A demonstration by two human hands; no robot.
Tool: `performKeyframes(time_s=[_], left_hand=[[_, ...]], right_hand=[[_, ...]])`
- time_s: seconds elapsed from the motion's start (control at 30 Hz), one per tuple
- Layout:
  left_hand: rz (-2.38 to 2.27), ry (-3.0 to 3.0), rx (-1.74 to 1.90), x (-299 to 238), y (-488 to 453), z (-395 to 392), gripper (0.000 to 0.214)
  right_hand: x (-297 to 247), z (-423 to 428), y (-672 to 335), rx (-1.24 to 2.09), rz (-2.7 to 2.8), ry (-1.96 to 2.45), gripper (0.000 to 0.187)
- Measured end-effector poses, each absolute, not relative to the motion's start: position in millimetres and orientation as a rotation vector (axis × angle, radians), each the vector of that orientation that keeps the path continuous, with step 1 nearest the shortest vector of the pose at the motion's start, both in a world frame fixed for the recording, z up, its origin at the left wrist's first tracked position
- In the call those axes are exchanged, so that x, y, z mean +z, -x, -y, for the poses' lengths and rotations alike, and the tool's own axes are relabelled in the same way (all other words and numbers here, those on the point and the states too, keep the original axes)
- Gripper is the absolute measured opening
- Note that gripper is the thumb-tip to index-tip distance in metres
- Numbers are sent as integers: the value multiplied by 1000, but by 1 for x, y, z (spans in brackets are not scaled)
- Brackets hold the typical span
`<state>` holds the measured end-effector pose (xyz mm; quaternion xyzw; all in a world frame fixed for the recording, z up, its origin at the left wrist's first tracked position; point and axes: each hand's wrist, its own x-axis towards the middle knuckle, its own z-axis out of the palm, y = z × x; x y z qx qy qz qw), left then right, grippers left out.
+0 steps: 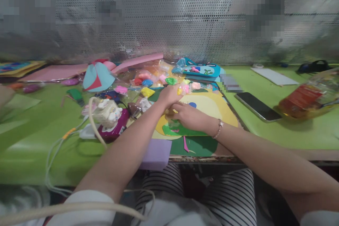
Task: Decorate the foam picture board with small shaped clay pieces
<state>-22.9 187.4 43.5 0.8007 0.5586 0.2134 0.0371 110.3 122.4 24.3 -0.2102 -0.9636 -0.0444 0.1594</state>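
My left hand [171, 96] reaches over a yellow paper picture [227, 114], its fingers closed at a small clear packet of pink and yellow clay [186, 87]. Its fingertips are partly hidden. My right hand [192, 116] lies low over the picture, fingers stretched to the left and touching the surface by the left wrist. A blue spot [192, 105] and a green area [169, 130] show on the picture. Under it is a dark green sheet [201, 146], with a thin pink strip [186, 144] on it.
Bagged clay pieces [147, 82] lie beyond my hands. On the left are a purple device [113, 127] with cables and a light blue paper cone [98, 76]. A phone [258, 106] and a tilted drink bottle [304, 97] are on the right. A purple block [156, 153] overhangs the near edge.
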Motion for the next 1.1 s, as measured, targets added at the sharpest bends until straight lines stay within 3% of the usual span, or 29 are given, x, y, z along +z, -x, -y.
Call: performKeyframes(time_s=[0.23,0.53,0.73,0.9,1.1], left_hand=[[-1709,-2481,632,43,24,-189,33],[-1671,-2487,664,42,25,-191,38],[-1668,-2489,690,40,28,-192,40],[-1587,-2576,674,39,32,-192,36],[-1493,-2573,723,38,31,-188,37]], right_hand=[[26,-124,-112,-130,2741,619,30],[32,-120,-113,-282,2793,677,20],[32,-119,-113,-202,2796,666,23],[45,-132,-121,-57,2486,715,37],[48,-162,-143,35,2190,870,22]])
